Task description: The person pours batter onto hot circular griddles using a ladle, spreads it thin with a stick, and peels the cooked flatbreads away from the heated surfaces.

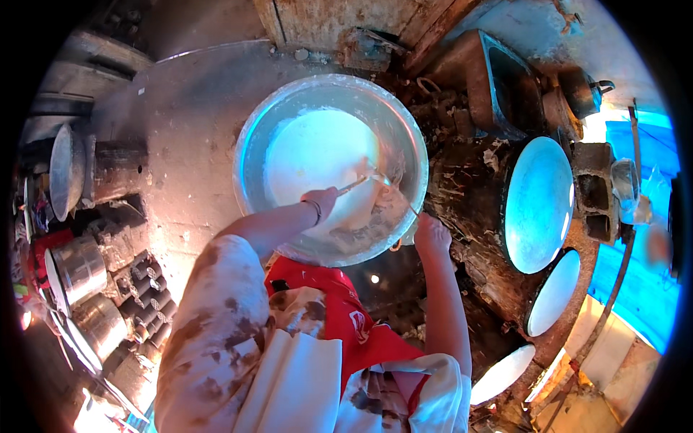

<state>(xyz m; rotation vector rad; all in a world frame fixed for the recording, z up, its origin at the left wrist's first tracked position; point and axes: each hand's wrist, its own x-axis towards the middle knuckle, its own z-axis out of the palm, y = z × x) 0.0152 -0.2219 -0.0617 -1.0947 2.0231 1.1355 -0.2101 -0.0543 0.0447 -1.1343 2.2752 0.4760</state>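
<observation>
A large round metal basin (249,144) stands in front of me, with a smooth white mass (310,155) in it. The white mass is broken and lumpy at the basin's right side. My left hand (321,203) reaches over the near rim, closed round the handle of a slim utensil (352,185) that slants up and right into the white. At the near right rim, my right hand (432,234) is closed on a thin-handled tool (413,209). That tool's far end meets the left one's near the basin's middle; I cannot tell either working end.
Several pots with pale round lids (540,206) line the sooty stove on the right. A dark rectangular container (505,90) and a hollow concrete block (596,191) stand farther back. Metal pots (79,270) and stacked dark cylinders (149,289) are on the left.
</observation>
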